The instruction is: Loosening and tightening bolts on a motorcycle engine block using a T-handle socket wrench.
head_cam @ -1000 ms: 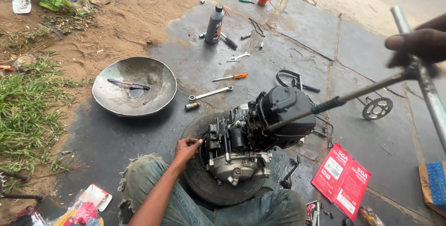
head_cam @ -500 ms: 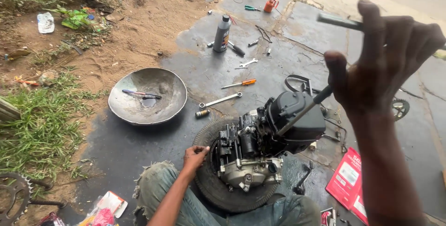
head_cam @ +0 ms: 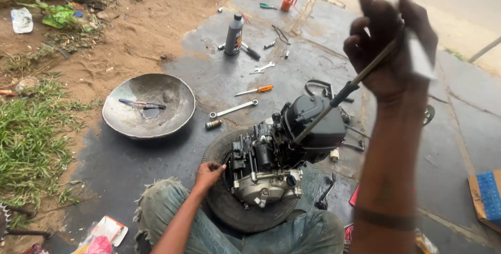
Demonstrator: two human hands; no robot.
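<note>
My right hand [head_cam: 392, 50] is raised high above the engine [head_cam: 284, 147], fingers wrapped tight around the top of a long rod tool [head_cam: 339, 95]; the tool slants down from my fist to the dark upper cover of the engine, where its lower end meets the casing. My left hand [head_cam: 209, 174] rests against the engine's left side, fingers curled on the housing edge, though I cannot tell whether it grips anything there. The engine sits on an old tyre [head_cam: 229, 207] right in front of my knees. Left of the engine, well apart, lies a metal bowl [head_cam: 148, 105] with a small tool inside. Between the bowl and the engine lie a spanner [head_cam: 233, 109] and an orange-handled screwdriver [head_cam: 254, 90]. Farther beyond the engine stands a grey bottle [head_cam: 234, 34]. Right of the engine, a red booklet peeks out behind my forearm.
</note>
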